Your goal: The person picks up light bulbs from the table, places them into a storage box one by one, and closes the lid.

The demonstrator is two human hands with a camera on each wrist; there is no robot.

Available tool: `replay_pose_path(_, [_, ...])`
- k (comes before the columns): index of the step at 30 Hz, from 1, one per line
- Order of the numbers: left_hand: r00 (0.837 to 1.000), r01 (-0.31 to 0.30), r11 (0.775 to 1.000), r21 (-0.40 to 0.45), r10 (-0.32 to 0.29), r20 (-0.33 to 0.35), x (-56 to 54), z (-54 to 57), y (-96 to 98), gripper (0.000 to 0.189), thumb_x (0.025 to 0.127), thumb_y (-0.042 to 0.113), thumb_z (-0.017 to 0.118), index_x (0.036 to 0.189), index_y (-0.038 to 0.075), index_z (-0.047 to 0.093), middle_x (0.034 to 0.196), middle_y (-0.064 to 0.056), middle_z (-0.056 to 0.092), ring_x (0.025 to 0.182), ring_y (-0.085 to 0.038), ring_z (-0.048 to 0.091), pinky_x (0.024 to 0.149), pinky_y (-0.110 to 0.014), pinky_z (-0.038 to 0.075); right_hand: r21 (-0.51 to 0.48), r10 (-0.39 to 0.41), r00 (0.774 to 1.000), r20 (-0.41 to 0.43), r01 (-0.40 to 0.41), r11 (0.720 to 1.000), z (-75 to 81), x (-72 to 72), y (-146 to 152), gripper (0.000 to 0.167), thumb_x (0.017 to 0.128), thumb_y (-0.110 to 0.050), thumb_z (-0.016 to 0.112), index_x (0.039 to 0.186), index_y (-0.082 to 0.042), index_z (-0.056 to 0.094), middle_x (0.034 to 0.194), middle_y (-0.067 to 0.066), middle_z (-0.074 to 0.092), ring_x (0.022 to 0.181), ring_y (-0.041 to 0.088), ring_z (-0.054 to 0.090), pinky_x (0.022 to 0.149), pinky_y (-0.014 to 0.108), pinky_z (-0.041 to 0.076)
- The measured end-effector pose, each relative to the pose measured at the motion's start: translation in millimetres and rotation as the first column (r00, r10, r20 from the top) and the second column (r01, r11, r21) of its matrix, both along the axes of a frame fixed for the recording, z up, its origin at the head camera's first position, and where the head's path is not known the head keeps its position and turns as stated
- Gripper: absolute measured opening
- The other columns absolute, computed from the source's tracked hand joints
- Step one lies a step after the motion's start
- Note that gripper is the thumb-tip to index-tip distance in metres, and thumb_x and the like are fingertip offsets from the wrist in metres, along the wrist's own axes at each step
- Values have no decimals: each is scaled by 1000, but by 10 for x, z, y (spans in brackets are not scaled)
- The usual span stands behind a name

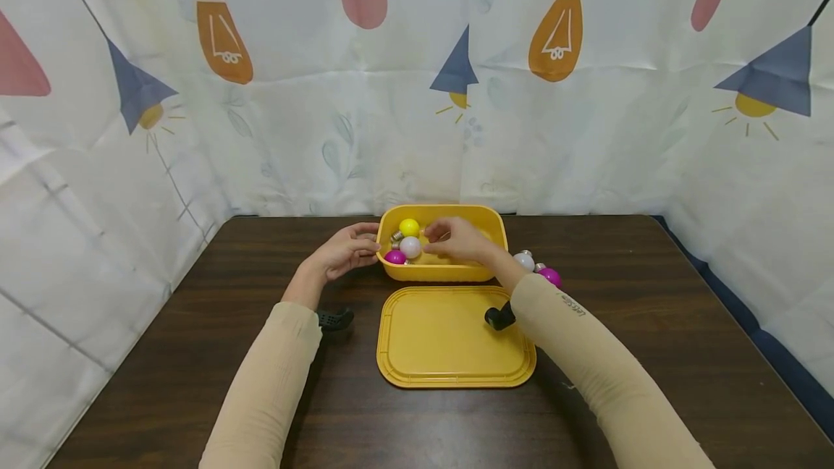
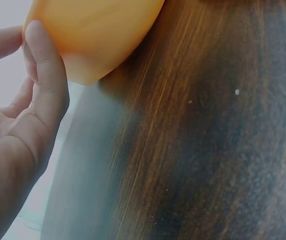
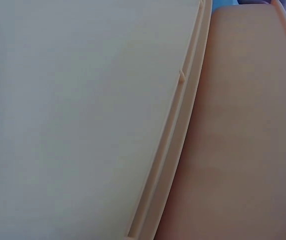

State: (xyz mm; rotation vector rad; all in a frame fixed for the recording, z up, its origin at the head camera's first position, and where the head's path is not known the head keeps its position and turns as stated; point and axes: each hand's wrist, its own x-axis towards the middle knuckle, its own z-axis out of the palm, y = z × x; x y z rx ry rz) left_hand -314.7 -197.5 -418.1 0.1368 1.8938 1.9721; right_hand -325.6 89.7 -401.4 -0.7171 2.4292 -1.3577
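Observation:
In the head view, a yellow plastic box (image 1: pixel 435 273) stands near the table's back edge. My left hand (image 1: pixel 350 250) is at its left side; the left wrist view shows the thumb (image 2: pixel 48 65) against the outer wall and a finger at the rim, pinching it. Inside the box lie a yellow bulb (image 1: pixel 409 228), a white bulb (image 1: pixel 410 247) and a magenta bulb (image 1: pixel 394 257), grouped at the left. My right hand (image 1: pixel 459 239) reaches into the box beside the white bulb, thumb and fingertips apart, with nothing visible between them. The right wrist view does not show its fingers.
A yellow lid (image 1: pixel 456 339) lies flat in front of the box, under the right forearm. Right of the box, another white bulb (image 1: pixel 524 260) and another magenta bulb (image 1: pixel 550 276) lie on the dark wooden table (image 1: pixel 651 324). A printed curtain (image 1: pixel 404 129) hangs behind.

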Motion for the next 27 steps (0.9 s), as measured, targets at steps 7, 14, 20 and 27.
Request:
replay_pose_path(7, [1000,4,1000,6,-4,3,4,17,3,59,101,-3,57,154,0,30,135,-30,49,90,-19,66,87,-32,59,45,-3,998,-66,6,999,47,17,70,37,95,-16,76,125,4,66,112,11,68,101,25,66,85,33,58])
replay_pose_path(14, [1000,3,1000,12,-3,-2,4,8,-3,59,101,-4,56,154,-1,31,134,-30,50,89,-19,67,83,-30,60,71,-3,994,-107,11,997,123,69,126,35,96,-16,75,124,3,67,113,9,70,103,25,67,89,35,57])
replay_pose_path(20, [1000,21,1000,23,-21,-5,8,19,-7,59,101,-4,57,154,-2,31,132,-27,52,94,-21,67,84,-31,60,76,-1,992,-124,10,997,164,110,203,37,96,-17,75,124,4,66,114,11,69,105,25,66,94,37,55])
replay_pose_path(27, [1000,13,1000,16,-13,4,12,17,-3,59,101,-4,57,154,-1,31,135,-28,51,96,-22,67,86,-32,59,7,-14,997,-79,14,1000,199,139,308,36,98,-15,73,127,4,65,117,13,67,103,28,66,91,42,57])
